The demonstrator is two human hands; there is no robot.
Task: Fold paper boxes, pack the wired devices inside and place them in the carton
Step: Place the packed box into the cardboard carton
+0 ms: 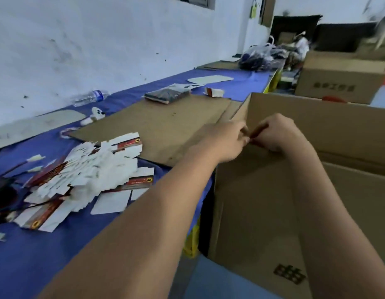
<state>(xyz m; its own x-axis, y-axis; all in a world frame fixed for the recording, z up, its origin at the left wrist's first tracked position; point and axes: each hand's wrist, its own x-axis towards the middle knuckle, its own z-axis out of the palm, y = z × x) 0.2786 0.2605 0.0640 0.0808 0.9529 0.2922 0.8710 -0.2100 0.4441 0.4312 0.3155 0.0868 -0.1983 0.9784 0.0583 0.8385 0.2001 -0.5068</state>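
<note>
Carton [262,201] at right, standing off the near-right edge of the blue table [57,244], flaps up, top open. Both hands over its near-left corner: left hand [226,143] and right hand [280,134] meeting fingertip to fingertip, fingers curled, pinching something small and reddish between them, too blurred to name. Possibly a folded box on its way in; cannot tell. Inside of carton hidden behind the raised flaps.

Box blanks [86,175] heaped on the table at near left, flat, white with red print, many overlapping. Thin card, by the look: light, easily creased, slippery one on another, so likely to slide off the heap if taken carelessly. Best lifted singly by an edge or a printed panel, then squeezed at 2 opposite folds to pop open. Dark wired items at the far-left edge, mostly out of view.

Carton itself corrugated, stiff in the walls but floppy at the flaps; better steadied by a wall or corner than by a flap.

Brown board [157,128] lying flat on the table between heap and carton. Water bottle [90,98] on its side near the wall. Second carton [338,78] far right.
</note>
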